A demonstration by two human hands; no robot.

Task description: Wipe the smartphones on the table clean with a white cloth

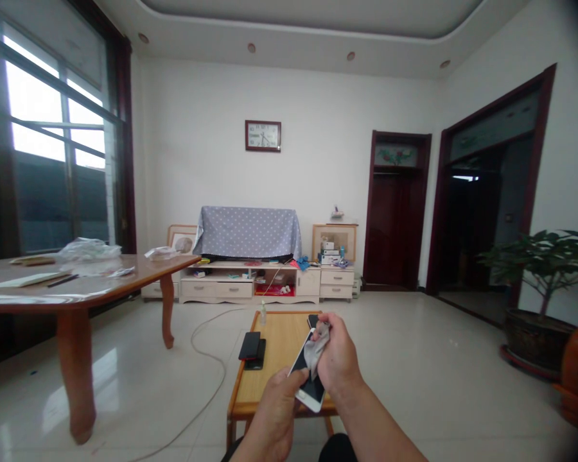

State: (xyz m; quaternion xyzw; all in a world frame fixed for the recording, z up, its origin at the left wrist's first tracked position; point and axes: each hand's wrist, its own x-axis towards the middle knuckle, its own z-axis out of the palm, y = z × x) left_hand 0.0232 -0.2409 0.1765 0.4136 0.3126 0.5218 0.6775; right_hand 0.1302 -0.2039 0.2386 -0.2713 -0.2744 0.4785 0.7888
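Note:
A white smartphone [313,390] with a dark screen is tilted above the small wooden table [279,378]. My left hand [280,405] grips its lower left side, the thumb lying over the screen's edge. In my right hand [340,359] a grey cloth [316,350] is pinched and pressed against the upper part of the screen. Behind the right fingers, another dark phone-like object [312,319] shows partly on the tabletop. At the table's left edge, dark flat devices [251,348] lie stacked. A small clear bottle [262,313] stands at the far left corner.
A larger brown table [144,266] with plastic bags [89,250] stands at the left. A cable [224,369] runs over the floor beside the small table. Ahead is a low white cabinet [216,292]; a potted plant [542,301] stands at the right.

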